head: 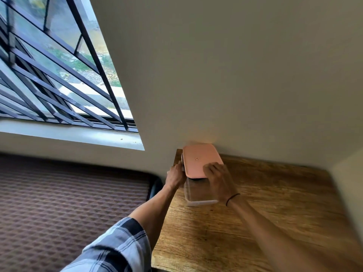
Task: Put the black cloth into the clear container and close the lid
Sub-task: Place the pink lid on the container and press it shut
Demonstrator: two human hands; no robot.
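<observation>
A clear container (193, 193) stands at the far left corner of the wooden table (265, 203), against the wall. Its pink lid (198, 159) lies on top. A dark sliver of the black cloth (196, 179) shows just under the lid's near edge, inside the container. My left hand (175, 176) grips the lid's left side at a clasp. My right hand (218, 179) rests over the lid's near right corner and the container's right side, fingers spread on the lid. A black band circles my right wrist.
A beige wall (235, 75) rises right behind the container. A barred window (59, 75) with a sill is at the upper left. A brown quilted mattress (68, 203) lies to the left of the table, lower than it.
</observation>
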